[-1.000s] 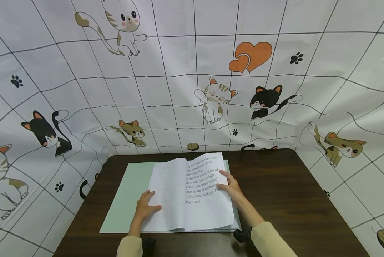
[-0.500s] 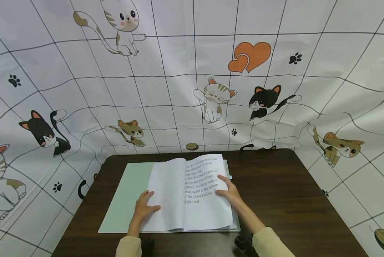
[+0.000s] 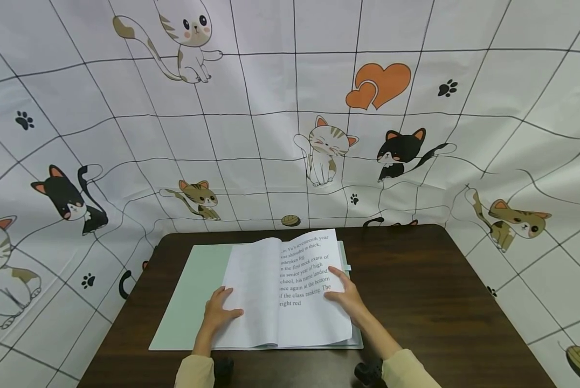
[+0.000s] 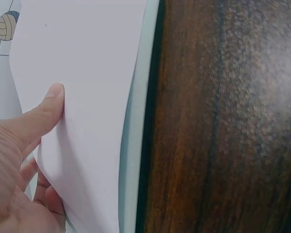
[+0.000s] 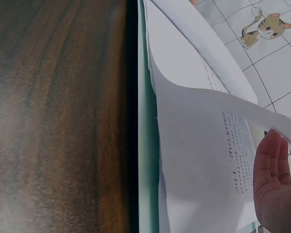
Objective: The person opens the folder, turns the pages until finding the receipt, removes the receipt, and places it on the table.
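An open book lies on the dark wooden table, its mint-green cover [image 3: 188, 302] showing at the left. My left hand [image 3: 216, 312] holds the blank left page [image 3: 253, 307] by its outer edge. In the left wrist view its thumb [image 4: 48, 109] lies on top, with the other fingers curled at the edge. At the right edge of the printed right page [image 3: 314, 326], my right hand [image 3: 348, 299] pinches that page. The right wrist view shows the raised page [image 5: 218, 99] curving up above another printed page [image 5: 199, 150]; the right thumb is hidden there.
The wooden table [image 3: 416, 302] extends on both sides of the book. White cloth [image 3: 261, 134] with printed cats and grid lines hangs behind and beside it. A small pale tab [image 3: 349, 267] sticks out at the book's right. Dark objects [image 3: 367, 372] sit by both wrists.
My right hand has shifted slightly toward me along the right page's edge, and the pale tab has come into sight. The left hand stays in place on the left page.
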Demonstrator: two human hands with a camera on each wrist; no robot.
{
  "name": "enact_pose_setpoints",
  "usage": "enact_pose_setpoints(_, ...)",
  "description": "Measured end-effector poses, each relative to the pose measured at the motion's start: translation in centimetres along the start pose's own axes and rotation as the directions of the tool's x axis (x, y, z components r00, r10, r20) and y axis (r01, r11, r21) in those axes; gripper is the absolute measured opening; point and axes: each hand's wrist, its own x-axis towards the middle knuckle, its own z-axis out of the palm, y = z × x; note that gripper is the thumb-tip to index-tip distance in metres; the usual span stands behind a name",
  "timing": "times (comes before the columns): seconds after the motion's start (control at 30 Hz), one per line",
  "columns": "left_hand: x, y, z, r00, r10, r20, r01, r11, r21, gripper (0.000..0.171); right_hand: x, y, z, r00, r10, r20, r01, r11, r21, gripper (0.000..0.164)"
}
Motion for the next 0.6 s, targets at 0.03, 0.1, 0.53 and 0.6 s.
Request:
enact_pose_setpoints(0.03,0.0,0.0,0.0,1.0,0.001,0.002,-0.001,1.0,0.0,0.074,-0.1,0.0,0.0,1.0,0.001,0.0,-0.001,1.0,0.001,0.077)
enact_pose_setpoints(0.1,0.0,0.0,0.0,1.0,0.001,0.005,-0.001,1.0,-0.001,0.074,-0.2,0.1,-0.1,1.0,0.006,0.002,-0.006,1.0,0.009,0.078)
enact_pose_setpoints(0.53,-0.1,-0.2,0.2,1.0,-0.001,0.002,0.001,1.0,-0.027,0.073,-1.6,-0.1,-0.4,1.0,0.015,0.009,-0.015,0.999,0.028,0.08)
enact_pose_setpoints(0.6,-0.1,-0.2,0.1,1.0,-0.008,0.007,0.008,0.999,-0.032,0.073,-1.8,-0.2,-0.4,1.0,0.016,0.012,-0.017,1.0,0.022,0.08)
